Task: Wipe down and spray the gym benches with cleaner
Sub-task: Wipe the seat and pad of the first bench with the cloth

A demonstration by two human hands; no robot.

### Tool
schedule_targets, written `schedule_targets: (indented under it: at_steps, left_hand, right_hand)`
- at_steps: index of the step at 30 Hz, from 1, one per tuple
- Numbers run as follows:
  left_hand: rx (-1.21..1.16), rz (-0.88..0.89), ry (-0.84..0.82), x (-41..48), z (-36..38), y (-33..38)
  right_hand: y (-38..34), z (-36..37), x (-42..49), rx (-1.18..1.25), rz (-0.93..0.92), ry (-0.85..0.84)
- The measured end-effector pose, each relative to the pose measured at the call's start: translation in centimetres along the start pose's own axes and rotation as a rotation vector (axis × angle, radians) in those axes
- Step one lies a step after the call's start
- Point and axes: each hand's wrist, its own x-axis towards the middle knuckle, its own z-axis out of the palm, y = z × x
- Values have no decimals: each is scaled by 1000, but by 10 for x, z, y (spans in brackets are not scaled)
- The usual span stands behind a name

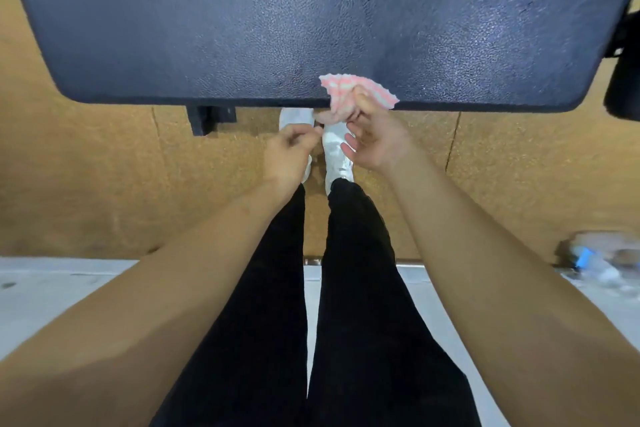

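Head view, looking straight down.

- Worktop [277,17]: dark padded bench top, fills the upper part of the view. Its surface glistens, most of all toward its right end.
- Cloth [341,88]: pink and white stripes, bunched. It sits at the near edge of the worktop, right of the middle. The upper part lies over the padding; a tail hangs below the edge.
- Right hand [377,139]: just below the worktop's near edge, gripping the cloth. Thumb and forefinger are closed on the bunched part, the remaining fingers loosely spread.
- Left hand [291,149]: below the near edge, just left of the right hand. Fingers are curled, with the tips close to the hanging tail of the cloth. Cannot tell whether it actually pinches the cloth.
- Black bracket [207,118]: sticks out from under the worktop's near edge, left of both hands.
- White shoes [334,149] and black trousers [349,288]: standing on the brown floor [104,184], toes right at the worktop's near edge.
- Bottle [595,263]: with a blue part, well apart from the worktop at the far right, on a pale surface. Blurred, so no detail readable.
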Motion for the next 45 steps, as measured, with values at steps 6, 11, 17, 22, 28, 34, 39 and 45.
schedule_targets:
  at_steps: [6, 11, 17, 22, 28, 34, 39, 45]
  left_hand:
    - [-483, -349, -374, 20, 36, 16]
    - [-643, -406, -349, 32, 61, 16]
    - [-920, -398, -187, 31, 88, 14]
    - [-1137, -438, 86, 42, 65, 14]
    - [-1148, -439, 235, 58, -5, 7]
    - [-1185, -376, 343, 82, -50, -10]
    - [-1188, -381, 356, 96, -78, -17]
    - [-1221, -329, 397, 109, -128, -29]
  right_hand:
    - [-4, -16, 5, 104, 0, -12]
    - [-9, -27, -4, 163, 6, -19]
    - [-4, -33, -17, -113, -111, 71]
    - [2, -31, -15, -590, -630, 448]
    - [13, -22, -18, -1271, -1081, 216]
    - [24, 23, -16, -1576, -1156, 30]
    - [31, 64, -10, -1762, -1302, -30]
    - [29, 124, -3, -1891, -1336, -38]
